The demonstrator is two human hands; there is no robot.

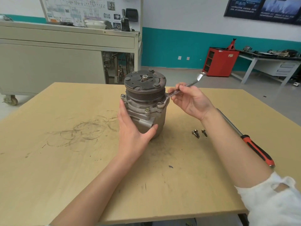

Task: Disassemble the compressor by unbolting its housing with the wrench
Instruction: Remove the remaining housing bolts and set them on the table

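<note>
A grey metal compressor (146, 98) stands upright in the middle of the tan table (65, 160), its dark pulley plate on top. My left hand (133, 129) wraps round the lower housing, thumb on the front. My right hand (190, 101) pinches the shaft of a silver wrench (193, 81). The wrench's head sits on a housing bolt (160, 104) at the compressor's right flange. Another flange bolt (147, 110) shows at the front.
Two loose bolts (199, 133) lie on the table right of the compressor. A long tool with a red and black handle (257, 149) lies under my right forearm. A grey cabinet on wheels (48, 62) stands behind the table, and a red cabinet (219, 61) at the back right.
</note>
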